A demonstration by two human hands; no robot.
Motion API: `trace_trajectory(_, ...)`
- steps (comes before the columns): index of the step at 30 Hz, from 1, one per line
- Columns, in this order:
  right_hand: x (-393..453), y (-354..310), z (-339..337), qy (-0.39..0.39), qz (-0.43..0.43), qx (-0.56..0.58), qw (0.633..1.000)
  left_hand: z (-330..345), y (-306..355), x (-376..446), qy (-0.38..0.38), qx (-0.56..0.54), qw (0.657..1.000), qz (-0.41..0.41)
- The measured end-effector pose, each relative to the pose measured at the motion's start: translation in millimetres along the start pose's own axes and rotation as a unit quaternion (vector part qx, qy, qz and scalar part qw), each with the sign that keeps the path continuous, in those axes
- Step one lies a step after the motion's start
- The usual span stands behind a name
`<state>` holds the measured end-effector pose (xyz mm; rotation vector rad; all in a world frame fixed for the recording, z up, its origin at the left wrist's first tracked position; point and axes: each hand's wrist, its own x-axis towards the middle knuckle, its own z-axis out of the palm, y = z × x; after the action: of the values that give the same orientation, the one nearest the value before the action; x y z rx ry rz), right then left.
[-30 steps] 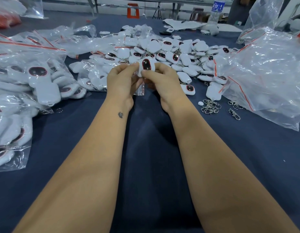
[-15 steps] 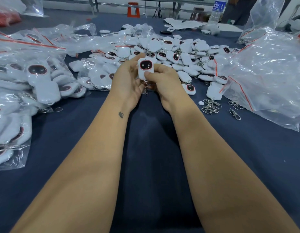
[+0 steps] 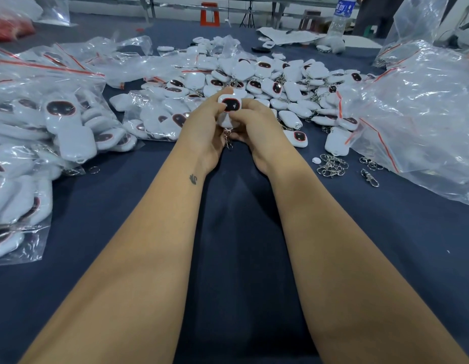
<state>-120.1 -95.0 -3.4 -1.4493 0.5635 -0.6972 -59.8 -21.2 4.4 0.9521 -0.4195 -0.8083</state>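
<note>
1. Nearest, dangling: metal clasp (image 3: 228, 140), likely to slip off if half hooked
2. Above it, over the mid-table cloth (image 3: 241, 232): white fob (image 3: 229, 107) pinched between curled left hand (image 3: 204, 127) and right hand (image 3: 254, 124); liable to squirt free under uneven pressure
3. Farther: once dropped, easily lost among the loose pile (image 3: 270, 80)

Head view, wide-angle. The camera sits above and behind the hands and faces forward and down along both forearms (image 3: 154, 258), which fill the lower frame. The left hand (image 3: 201, 130) and right hand (image 3: 257, 130), close to the lens, meet just above centre around a fob (image 3: 230, 107). Past the hands the view runs over the table (image 3: 385, 232) to a pile (image 3: 280, 82) and, farthest, a bottle (image 3: 342, 14). The left bags (image 3: 44, 122) and right bag (image 3: 425, 114) flank the hands, both cut by the frame edges.
</note>
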Motion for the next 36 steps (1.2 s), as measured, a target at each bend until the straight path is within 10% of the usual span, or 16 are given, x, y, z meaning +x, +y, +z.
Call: trace_trajectory(36, -0.8, 2.5, 4.3, 0.035, -0.025, -0.066, 0.997, -1.4, -3.2, 3.6, 0.008, 0.055, 0.998, 0.021)
